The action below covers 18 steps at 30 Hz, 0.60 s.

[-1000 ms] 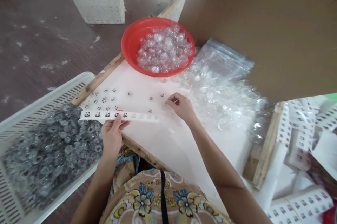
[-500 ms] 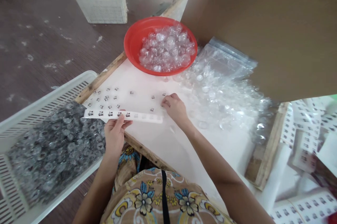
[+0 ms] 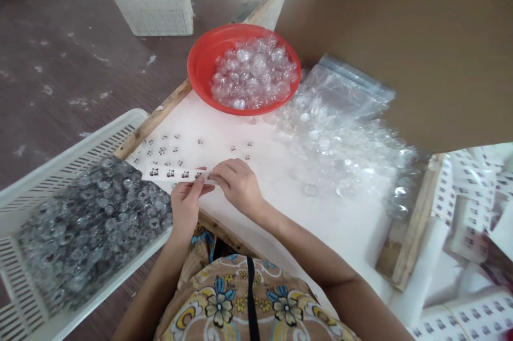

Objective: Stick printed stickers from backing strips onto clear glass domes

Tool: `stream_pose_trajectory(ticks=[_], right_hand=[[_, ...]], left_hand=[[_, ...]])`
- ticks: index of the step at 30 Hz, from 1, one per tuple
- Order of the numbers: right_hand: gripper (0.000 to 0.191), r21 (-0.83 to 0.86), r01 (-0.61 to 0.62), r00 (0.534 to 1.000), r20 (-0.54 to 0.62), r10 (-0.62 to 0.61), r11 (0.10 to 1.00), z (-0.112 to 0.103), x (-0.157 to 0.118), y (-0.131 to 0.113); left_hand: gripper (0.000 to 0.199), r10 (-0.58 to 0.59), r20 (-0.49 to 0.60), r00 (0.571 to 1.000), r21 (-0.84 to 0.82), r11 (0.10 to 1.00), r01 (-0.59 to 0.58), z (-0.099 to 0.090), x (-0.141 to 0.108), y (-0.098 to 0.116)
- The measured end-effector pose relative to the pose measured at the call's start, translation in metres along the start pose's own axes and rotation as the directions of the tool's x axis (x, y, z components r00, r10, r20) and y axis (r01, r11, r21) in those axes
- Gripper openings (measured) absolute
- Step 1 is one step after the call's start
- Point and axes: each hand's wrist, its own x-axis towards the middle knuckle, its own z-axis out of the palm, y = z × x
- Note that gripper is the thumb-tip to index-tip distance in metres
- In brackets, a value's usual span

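Observation:
My left hand [image 3: 186, 199] pinches a white strip of panda stickers [image 3: 163, 173] between thumb and fingers, above the near edge of the white table. At the strip's right part, the thumb and fingers of my right hand [image 3: 238, 183] are closed on a panda sticker beside the left thumb. Its fingertips partly hide that sticker and the rest of the strip. Several small panda pictures [image 3: 162, 150] are scattered on the white tabletop [image 3: 216, 122] behind the strip; whether clear pieces lie over them is too blurred to tell.
A red basin [image 3: 200, 66] of clear round plastic pieces stands at the back. More clear pieces [image 3: 324, 143] and a plastic bag [image 3: 348, 87] lie to the right. At left is a white crate [image 3: 132, 116] full of pieces. Sticker sheets [image 3: 473, 309] lie at right, below cardboard [image 3: 420, 52].
My right hand has moved left from the tabletop pictures to the strip and closed on a sticker. My left hand and the strip have shifted slightly right. One more picture lies near the right-hand group.

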Motion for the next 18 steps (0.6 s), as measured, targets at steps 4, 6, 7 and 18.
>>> stream_pose_trajectory(ticks=[4,6,7,18], right_hand=[[0.012,0.117,-0.001,0.991,-0.136,0.017,0.993,-0.017,-0.001,0.011],[0.009,0.234,-0.173,0.961,-0.174,0.216,0.957,-0.034,0.001,0.026],[0.009,0.268,-0.277,0.932,-0.157,0.326,0.923,-0.042,0.001,0.035],[0.005,-0.029,-0.542,0.828,0.153,0.54,0.84,-0.042,-0.023,0.074]], left_hand=[[0.03,-0.057,-0.01,0.998,-0.066,0.996,0.057,-0.003,0.001,0.002],[0.03,-0.063,-0.039,0.997,-0.08,0.995,0.06,-0.006,0.001,0.004],[0.029,-0.059,-0.056,0.997,-0.084,0.995,0.054,-0.009,0.001,0.005],[0.027,-0.055,-0.058,0.997,-0.089,0.995,0.05,-0.015,0.001,0.008]])
